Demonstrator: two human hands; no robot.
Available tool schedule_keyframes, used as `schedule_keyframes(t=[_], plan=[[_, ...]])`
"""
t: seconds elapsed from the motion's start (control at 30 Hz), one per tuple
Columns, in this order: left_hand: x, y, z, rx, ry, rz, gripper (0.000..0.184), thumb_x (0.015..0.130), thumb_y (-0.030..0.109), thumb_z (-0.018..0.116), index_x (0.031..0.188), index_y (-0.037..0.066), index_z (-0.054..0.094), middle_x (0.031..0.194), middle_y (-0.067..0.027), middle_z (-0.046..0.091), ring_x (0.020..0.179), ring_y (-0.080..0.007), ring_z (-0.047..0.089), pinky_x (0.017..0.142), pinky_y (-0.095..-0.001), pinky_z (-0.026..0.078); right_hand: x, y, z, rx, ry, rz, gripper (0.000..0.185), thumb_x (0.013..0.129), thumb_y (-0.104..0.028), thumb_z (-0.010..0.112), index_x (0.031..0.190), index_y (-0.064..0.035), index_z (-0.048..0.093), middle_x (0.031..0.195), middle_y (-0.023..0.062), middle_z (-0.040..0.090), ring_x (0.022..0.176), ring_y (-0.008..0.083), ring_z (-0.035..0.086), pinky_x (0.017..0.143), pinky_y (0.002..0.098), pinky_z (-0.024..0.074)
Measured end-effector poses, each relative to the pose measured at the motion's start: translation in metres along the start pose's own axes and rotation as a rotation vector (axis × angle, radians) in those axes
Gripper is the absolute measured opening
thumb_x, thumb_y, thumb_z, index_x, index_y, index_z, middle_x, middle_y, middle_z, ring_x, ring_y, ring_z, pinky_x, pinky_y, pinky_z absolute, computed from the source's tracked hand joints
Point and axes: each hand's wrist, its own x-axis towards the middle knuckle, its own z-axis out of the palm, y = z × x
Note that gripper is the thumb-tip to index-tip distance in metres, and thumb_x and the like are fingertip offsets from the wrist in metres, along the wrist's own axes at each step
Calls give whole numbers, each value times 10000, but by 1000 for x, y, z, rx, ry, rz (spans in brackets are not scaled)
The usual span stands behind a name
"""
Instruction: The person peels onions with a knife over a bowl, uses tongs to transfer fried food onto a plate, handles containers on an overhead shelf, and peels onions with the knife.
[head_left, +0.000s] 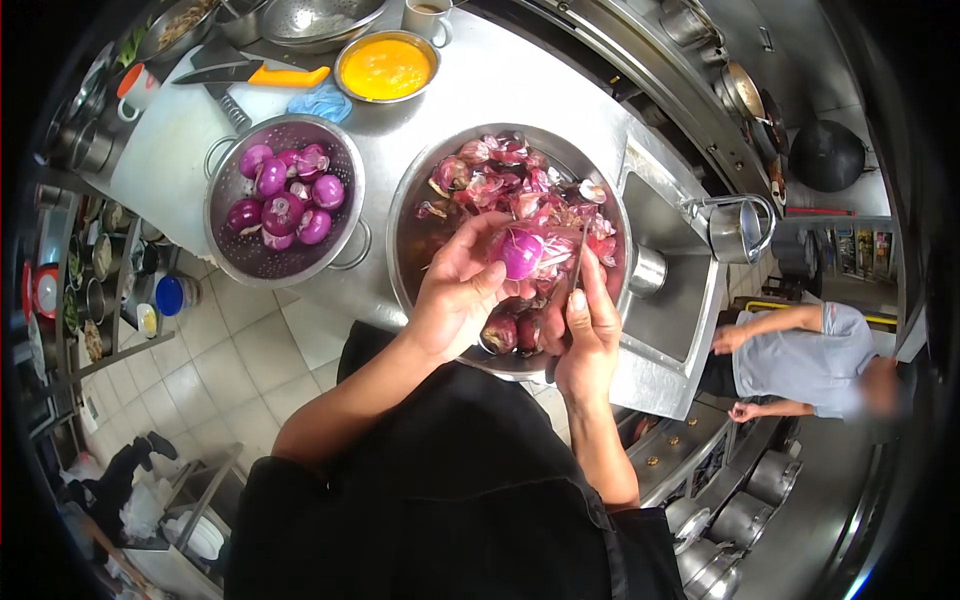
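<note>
My left hand (pixel 455 300) has its fingers wrapped round a red onion (pixel 521 254), which shows smooth, bright purple flesh. Close by on the right, my right hand (pixel 588 350) grips a small knife (pixel 577 260), its narrow blade pointing away from me. Both hands are over a large metal bowl (pixel 397 225) filled with papery onion skins (pixel 497 165). Some unpeeled red onions (pixel 500 333) lie at the bowl's near side. To the left stands a metal colander (pixel 349 168) with several peeled red onions (pixel 283 212) in it.
A sink (pixel 655 310) with a tap adjoins the bowl on the right. Behind the colander are an orange-handled knife (pixel 290 76), a blue cloth (pixel 321 103), a bowl of yellow liquid (pixel 388 68) and a white cutting board (pixel 160 180). Another person (pixel 790 350) stands at right.
</note>
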Motion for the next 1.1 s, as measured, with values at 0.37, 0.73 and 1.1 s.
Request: schedule_keyframes(t=[0.37, 0.73, 1.1], plan=[[0, -5, 5, 263, 117, 186, 502, 811, 39, 690, 1220, 21, 400, 1105, -77, 532, 998, -150, 555, 846, -285, 470, 3, 9, 8, 36, -181, 43, 356, 994, -163, 442, 1345, -110, 458, 638, 21, 438, 482, 87, 362, 428, 213, 295], [-2, 0, 6, 85, 22, 186, 493, 844, 147, 691, 1229, 11, 415, 1061, -83, 541, 814, -141, 528, 691, -264, 441, -2, -16, 29, 467, -160, 310, 222, 987, -199, 454, 1141, -50, 515, 647, 16, 442, 455, 77, 356, 399, 214, 291], [5, 12, 6, 363, 72, 333, 681, 626, -52, 813, 1182, 33, 428, 1168, -47, 441, 1081, -161, 504, 958, -312, 436, 1, -30, -8, -353, -26, -21, 512, 969, -153, 495, 1437, -44, 319, 686, 11, 469, 565, 77, 416, 522, 217, 367]])
